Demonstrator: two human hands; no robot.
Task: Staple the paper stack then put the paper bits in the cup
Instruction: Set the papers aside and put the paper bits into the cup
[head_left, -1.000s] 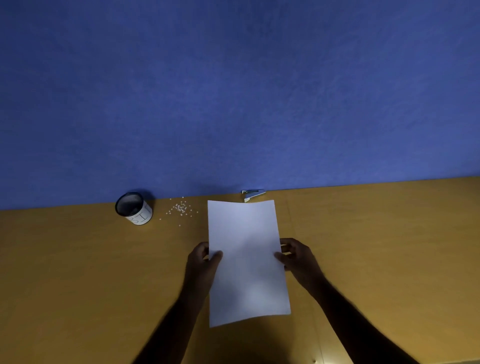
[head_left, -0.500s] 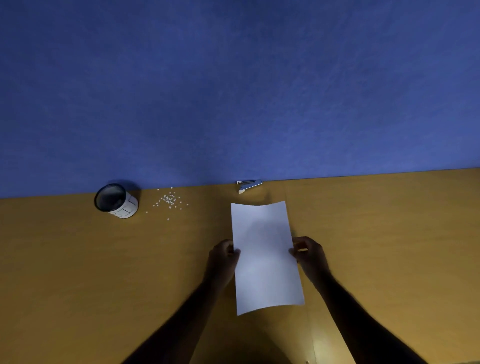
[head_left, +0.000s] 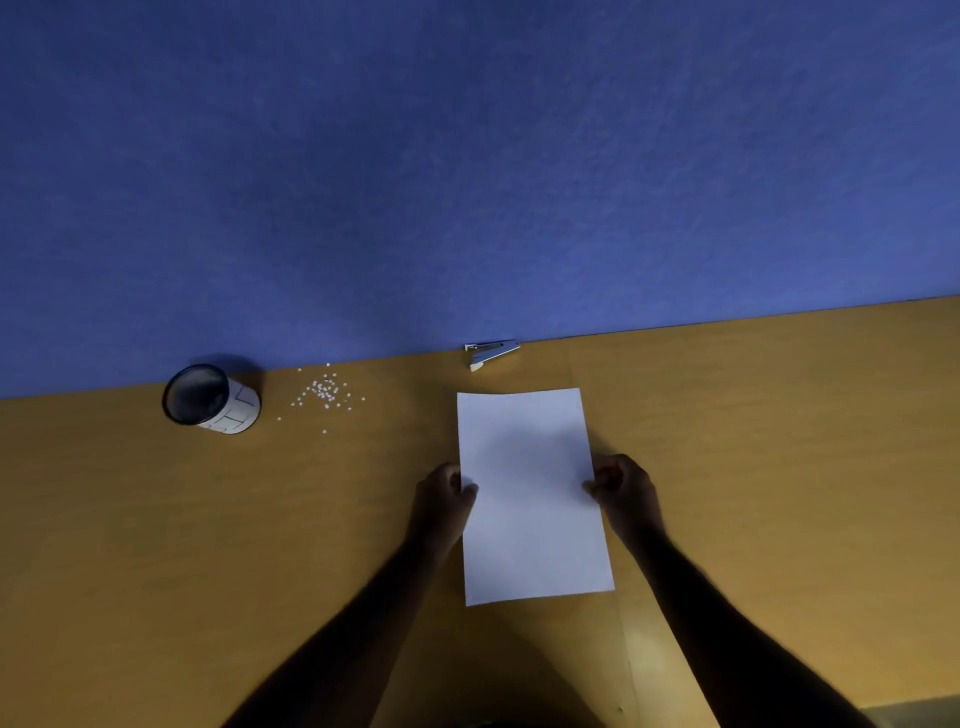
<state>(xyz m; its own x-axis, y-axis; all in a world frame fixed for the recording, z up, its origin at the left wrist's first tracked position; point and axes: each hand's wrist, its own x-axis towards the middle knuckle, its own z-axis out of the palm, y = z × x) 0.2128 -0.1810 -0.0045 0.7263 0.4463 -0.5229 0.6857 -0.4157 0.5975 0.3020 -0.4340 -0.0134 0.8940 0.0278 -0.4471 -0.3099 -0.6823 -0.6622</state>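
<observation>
Paper stack (head_left: 530, 493) gripped at both long edges by left hand (head_left: 444, 493) and right hand (head_left: 626, 491), above wooden table (head_left: 779, 441). Stapler (head_left: 492, 353) near wall; paper bits (head_left: 324, 392) scattered beside cup (head_left: 210, 399).

A white paper stack (head_left: 532, 499) lies flat mid-table. A small stapler (head_left: 491, 353) sits beyond it by the wall. White paper bits (head_left: 326, 392) lie scattered beside an upright cup (head_left: 212, 399).

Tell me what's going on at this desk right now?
A person holds a stack of paper by its two long edges, the left hand and the right hand each pinching a side, over a wooden desk. The stapler lies untouched by the blue wall. The paper bits are scattered beside the cup, none picked up yet.
</observation>
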